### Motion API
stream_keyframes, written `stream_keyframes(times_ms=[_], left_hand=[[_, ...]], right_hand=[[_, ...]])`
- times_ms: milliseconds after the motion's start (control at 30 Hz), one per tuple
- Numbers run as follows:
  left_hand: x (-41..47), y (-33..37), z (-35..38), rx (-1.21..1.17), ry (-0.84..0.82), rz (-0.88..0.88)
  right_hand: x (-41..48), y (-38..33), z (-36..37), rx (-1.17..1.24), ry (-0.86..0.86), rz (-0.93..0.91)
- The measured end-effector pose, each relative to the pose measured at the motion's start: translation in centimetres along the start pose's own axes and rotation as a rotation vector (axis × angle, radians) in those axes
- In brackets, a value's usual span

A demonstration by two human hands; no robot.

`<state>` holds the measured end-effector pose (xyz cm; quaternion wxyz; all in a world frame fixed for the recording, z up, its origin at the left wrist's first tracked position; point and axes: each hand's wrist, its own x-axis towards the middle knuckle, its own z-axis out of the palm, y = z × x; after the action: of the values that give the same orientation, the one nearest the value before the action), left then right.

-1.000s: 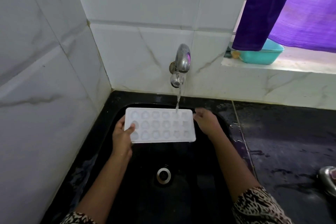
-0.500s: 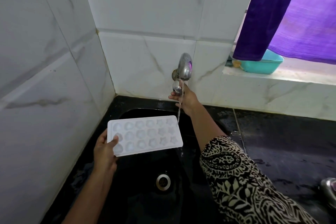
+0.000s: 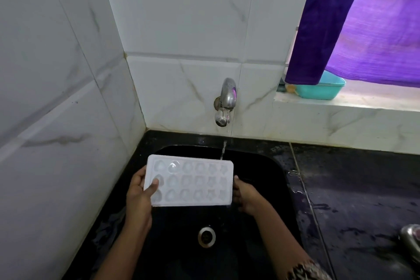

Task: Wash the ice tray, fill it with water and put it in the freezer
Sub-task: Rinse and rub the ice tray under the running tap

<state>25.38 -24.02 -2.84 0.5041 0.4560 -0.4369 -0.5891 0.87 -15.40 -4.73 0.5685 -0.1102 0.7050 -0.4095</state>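
**Ice tray held over sink, both hands engaged**

Head view: the white ice tray sits level above the black sink, its cavities facing up. The left hand grasps its left end, thumb on top. The right hand grasps the right end. A thin water stream below the tap meets the tray's far edge.

A corner is formed by white, grey-veined wall tiles. A wet black surface is seen at the right, and a pale window ledge is lit through a purple curtain.
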Motion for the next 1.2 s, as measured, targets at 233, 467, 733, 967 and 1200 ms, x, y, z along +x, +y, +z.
stream_keyframes(times_ms=[233, 467, 733, 967, 1200], left_hand=[[-2.8, 0.2, 0.6, 0.145, -0.298, 0.091], [-3.5, 1.6, 0.6, 0.459, -0.529, 0.089], [-4.3, 5.9, 0.3, -0.368, -0.711, -0.282], [-3.8, 10.4, 3.7, -0.216, -0.64, -0.017], [-3.3, 11.2, 5.1, 0.041, -0.44, 0.308]], right_hand=[[-3.5, 2.6, -1.9, 0.471, -0.085, -0.047], [-8.1, 2.5, -4.0, 0.704, -0.13, -0.255], [-13.3, -1.1, -5.3, 0.78, -0.106, -0.54], [-19.5, -5.4, -6.4, 0.331, -0.068, -0.754], [-20.7, -4.6, -5.1, -0.06, 0.313, -1.019]])
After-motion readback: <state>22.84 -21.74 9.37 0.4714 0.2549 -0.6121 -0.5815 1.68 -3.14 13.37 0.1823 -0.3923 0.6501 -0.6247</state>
